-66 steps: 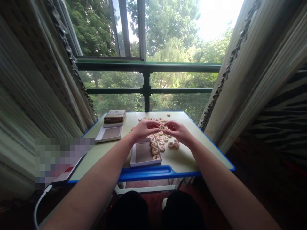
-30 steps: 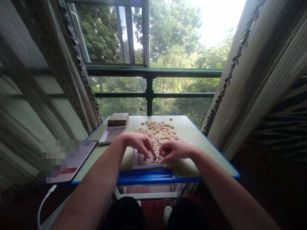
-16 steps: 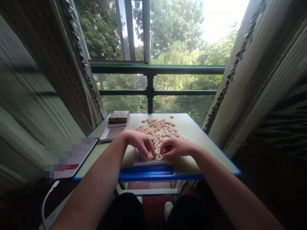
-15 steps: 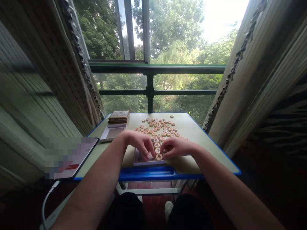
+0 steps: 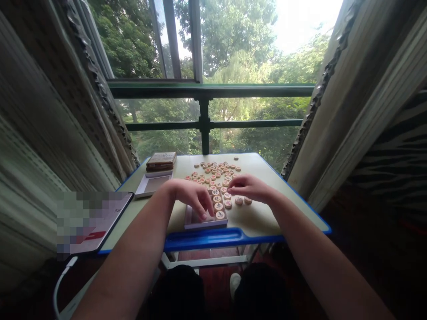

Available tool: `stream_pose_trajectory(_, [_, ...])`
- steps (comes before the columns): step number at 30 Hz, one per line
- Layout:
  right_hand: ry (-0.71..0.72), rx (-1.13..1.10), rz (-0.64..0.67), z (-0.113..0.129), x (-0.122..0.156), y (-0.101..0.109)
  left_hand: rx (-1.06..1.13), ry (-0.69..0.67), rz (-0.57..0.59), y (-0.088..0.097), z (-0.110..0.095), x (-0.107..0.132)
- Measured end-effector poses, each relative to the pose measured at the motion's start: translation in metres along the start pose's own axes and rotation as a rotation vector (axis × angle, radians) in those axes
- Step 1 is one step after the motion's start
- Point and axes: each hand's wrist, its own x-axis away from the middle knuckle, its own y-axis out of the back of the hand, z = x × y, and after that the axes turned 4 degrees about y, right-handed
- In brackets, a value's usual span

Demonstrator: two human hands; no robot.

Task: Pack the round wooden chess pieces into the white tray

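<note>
A shallow white box [image 5: 206,225] lies near the table's front edge, with a column of xiangqi pieces [image 5: 218,206] along its right side, their dark characters facing up. My left hand [image 5: 195,198] reaches down into the box, thumb and forefinger apart, just left of the column; its palm side is hidden. My right hand [image 5: 248,186] hovers over loose pieces right of the box, fingers bent and slightly apart. A loose xiangqi piece [image 5: 227,195] lies right below its fingertips; I see nothing held.
Many loose pieces [image 5: 218,170] spread over the table [image 5: 276,211] beyond the box. A box lid [image 5: 154,183] and a folded wooden board [image 5: 161,161] sit at the back left. A tablet [image 5: 106,222] with a cable [image 5: 63,271] overhangs the left edge.
My right hand has left the column's lowest piece and moved up and right over the loose pieces. My left hand stays in the box. The view has shifted slightly.
</note>
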Motion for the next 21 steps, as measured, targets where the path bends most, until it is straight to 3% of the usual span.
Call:
stream_pose_trajectory(3, [-0.009, 0.235, -0.14, -0.006, -0.002, 0.002, 0.039, -0.012, -0.024, 0.001, 0.002, 0.0])
stream_pose_trajectory(5, [-0.029, 0.383, -0.159, -0.009, -0.004, 0.001, 0.062, -0.035, -0.131, 0.002, 0.004, -0.001])
stream_pose_trajectory(11, [-0.037, 0.427, -0.055, -0.013, -0.007, -0.005, 0.187, -0.049, -0.725, 0.008, 0.015, -0.017])
stream_pose_trajectory(13, [-0.044, 0.405, -0.007, -0.014, -0.009, -0.005, 0.205, -0.048, -0.853, 0.011, 0.021, -0.021])
stream_pose_trajectory(16, [-0.062, 0.391, 0.007, -0.015, -0.009, -0.004, 0.15, -0.006, -0.881, 0.015, 0.027, -0.022])
stream_pose_trajectory(21, [-0.085, 0.348, 0.027, -0.016, -0.009, -0.002, -0.04, 0.081, -0.714, 0.016, 0.034, -0.02])
